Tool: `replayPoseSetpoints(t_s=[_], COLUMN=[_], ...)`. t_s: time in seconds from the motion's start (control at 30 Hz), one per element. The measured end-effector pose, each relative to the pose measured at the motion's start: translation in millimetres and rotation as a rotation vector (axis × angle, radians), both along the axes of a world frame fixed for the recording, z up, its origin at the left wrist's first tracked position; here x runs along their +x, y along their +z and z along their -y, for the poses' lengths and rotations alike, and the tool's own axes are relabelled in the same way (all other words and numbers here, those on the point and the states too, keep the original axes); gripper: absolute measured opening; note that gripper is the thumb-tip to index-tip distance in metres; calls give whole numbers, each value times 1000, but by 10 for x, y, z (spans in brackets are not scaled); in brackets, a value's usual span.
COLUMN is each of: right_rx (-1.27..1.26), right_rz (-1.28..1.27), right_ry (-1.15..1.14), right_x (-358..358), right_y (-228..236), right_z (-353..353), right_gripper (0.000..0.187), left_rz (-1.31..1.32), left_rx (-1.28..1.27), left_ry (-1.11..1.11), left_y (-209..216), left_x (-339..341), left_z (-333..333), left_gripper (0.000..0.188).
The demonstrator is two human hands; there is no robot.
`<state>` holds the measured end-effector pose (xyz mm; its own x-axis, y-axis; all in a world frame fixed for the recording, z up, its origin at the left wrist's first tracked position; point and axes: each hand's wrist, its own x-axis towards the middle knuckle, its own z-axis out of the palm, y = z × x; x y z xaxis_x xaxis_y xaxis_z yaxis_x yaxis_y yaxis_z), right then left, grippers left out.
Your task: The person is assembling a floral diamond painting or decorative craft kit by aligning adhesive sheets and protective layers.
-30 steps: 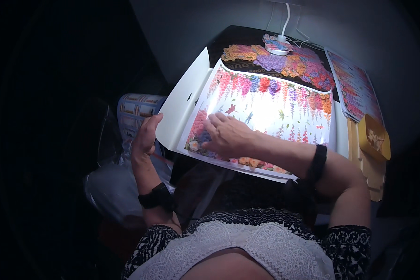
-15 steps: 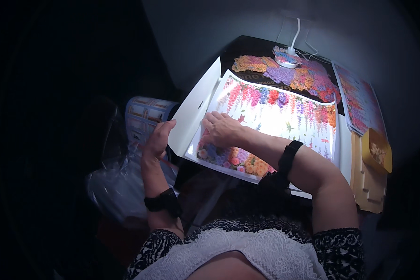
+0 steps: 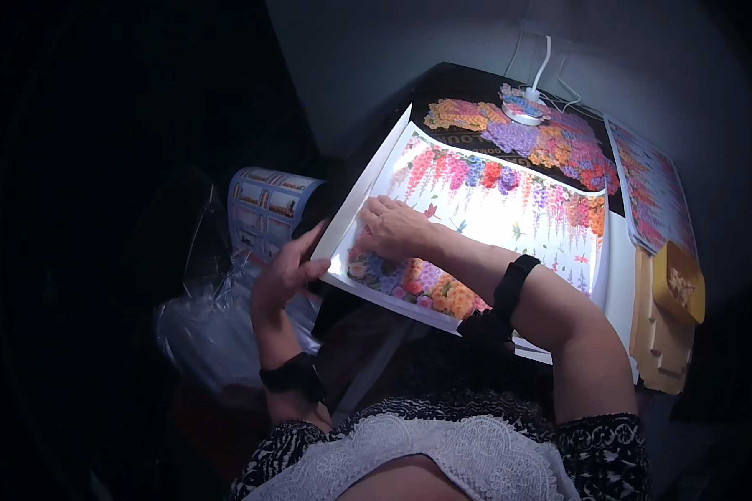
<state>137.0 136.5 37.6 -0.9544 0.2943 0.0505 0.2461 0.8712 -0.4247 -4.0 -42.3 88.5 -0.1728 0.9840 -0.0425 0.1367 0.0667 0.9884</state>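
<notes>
1. on the dark worktop (image 3: 453, 85), a flower-printed sheet (image 3: 486, 215) lies face up, slanting a little, with a bright patch of light over its middle.
2. beneath it sits a larger white sheet (image 3: 621, 269), showing along the right and lower sides; at the left a white flap (image 3: 361, 203) stands up on a slant beside the print.
3. the left hand (image 3: 286, 269) is at the lower end of that flap, fingers behind the edge, thumb near the corner; a gap shows between thumb and fingers, and i cannot tell whether it grips.
4. the right hand (image 3: 395, 230) rests palm down on the left part of the flower-printed sheet, fingers close together and slightly bent; its underside is hidden, so i cannot tell whether it pinches anything.
5. each arm wears a black band near the wrist.
6. beyond the sheets lie many-coloured, scalloped pieces (image 3: 551, 152), some on a round white base (image 3: 524, 118) with a white cord.
7. to the right are more flower prints (image 3: 656, 192), brown cardboard (image 3: 662, 355) and a yellow box (image 3: 662, 269) holding pale bits.
8. to the left, near the left hand, are a blue-bordered printed sheet (image 3: 267, 209) and clear plastic wrapping (image 3: 226, 326).
</notes>
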Motion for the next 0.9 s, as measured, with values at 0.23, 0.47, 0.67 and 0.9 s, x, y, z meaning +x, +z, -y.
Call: replayPoseSetpoints(t_s=[0.23, 0.47, 0.67, 0.9], right_rx=[66, 102, 172, 161], right_rz=[-106, 47, -429, 4], right_ry=[14, 305, 91, -58], right_x=[94, -28, -26, 35], right_y=[-42, 79, -195, -118], right_z=[19, -387, -985, -967], right_gripper=[50, 36, 19, 53], left_rz=[-335, -298, -227, -289], left_rx=[1, 8, 27, -35], left_ry=[382, 582, 544, 514], left_y=[-607, -585, -709, -608], left_x=[136, 270, 85, 211], left_z=[108, -23, -99, -74], left_gripper=[46, 28, 30, 33])
